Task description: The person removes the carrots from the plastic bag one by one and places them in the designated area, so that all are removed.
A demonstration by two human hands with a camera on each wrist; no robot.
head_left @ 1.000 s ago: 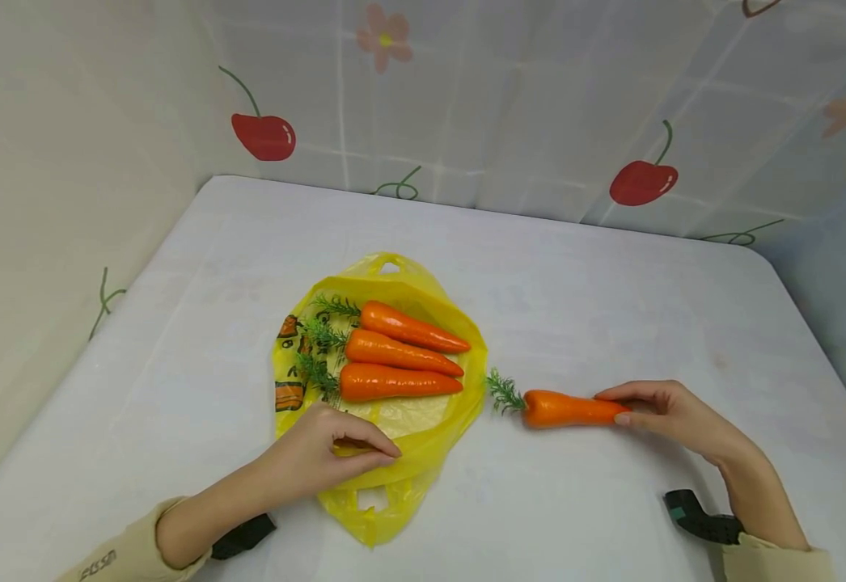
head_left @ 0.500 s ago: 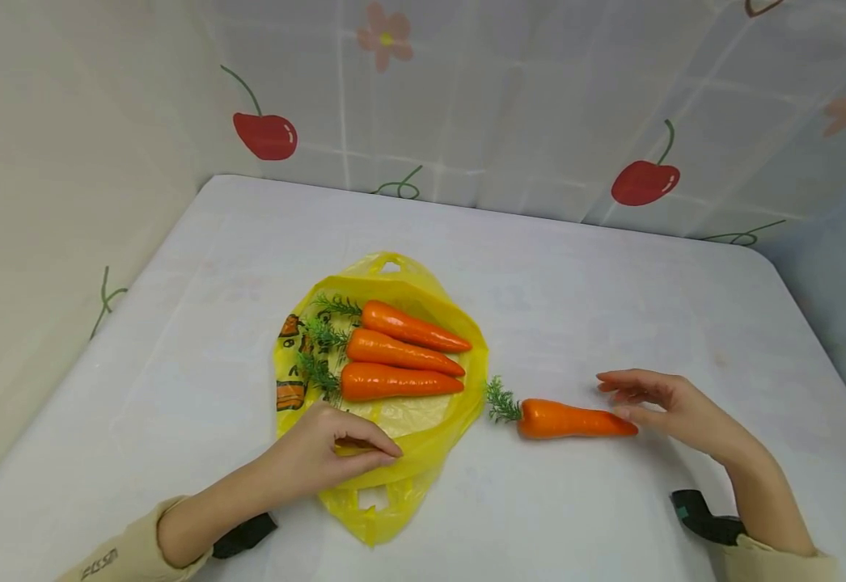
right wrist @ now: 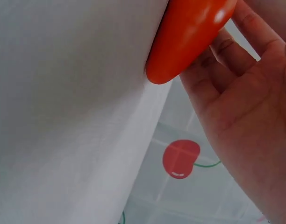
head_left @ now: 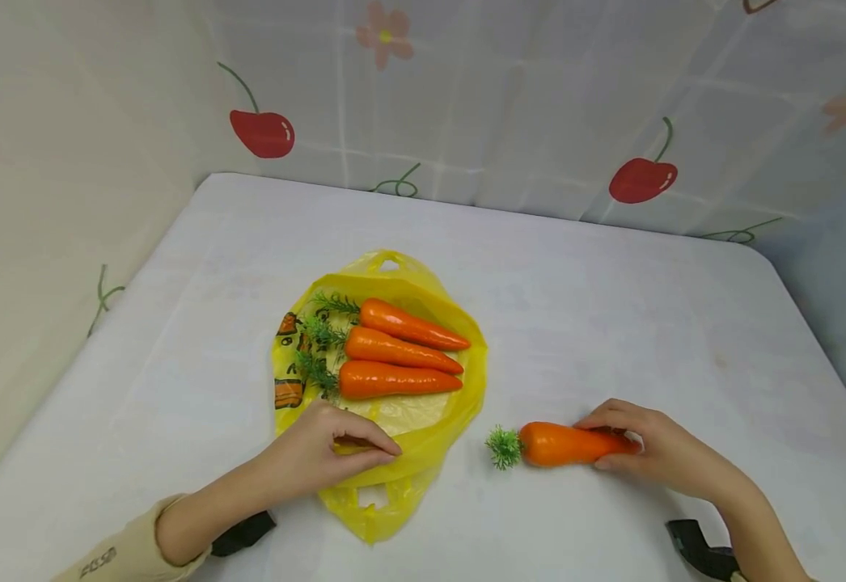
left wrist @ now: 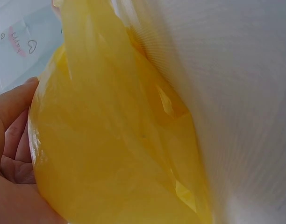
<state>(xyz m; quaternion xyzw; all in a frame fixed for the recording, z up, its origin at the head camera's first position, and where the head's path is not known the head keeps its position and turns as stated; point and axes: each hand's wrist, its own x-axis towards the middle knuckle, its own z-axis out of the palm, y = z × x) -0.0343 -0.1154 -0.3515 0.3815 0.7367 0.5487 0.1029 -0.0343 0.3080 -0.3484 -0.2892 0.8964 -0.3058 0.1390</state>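
Note:
Between its thumb and fingers, my left hand (head_left: 332,444) pinches the near rim of a yellow plastic bag (head_left: 459,416). The bag's yellow film (left wrist: 101,140) fills much of the left wrist view. Three orange carrots with green tops lie in the bag's mouth: a far carrot (head_left: 412,323), a middle carrot (head_left: 397,350) and a near carrot (head_left: 397,381). Right of the bag, my right hand (head_left: 656,449) grips another carrot (head_left: 557,444) near its narrow end, leafy top pointing left. That carrot's smooth tip (right wrist: 185,44) shows against the fingers in the right wrist view.
The white table (head_left: 612,299) ends at a back edge below a curtain (head_left: 481,105) printed with cherries and flowers. Curtain also hangs on the left side. A black wrist device (head_left: 700,550) sits by the right forearm, another black device (head_left: 243,533) by the left.
My right hand released the carrot, then took hold of it again. The carrot has shifted toward me and its leafy top looks turned. My left hand and the bag stay put.

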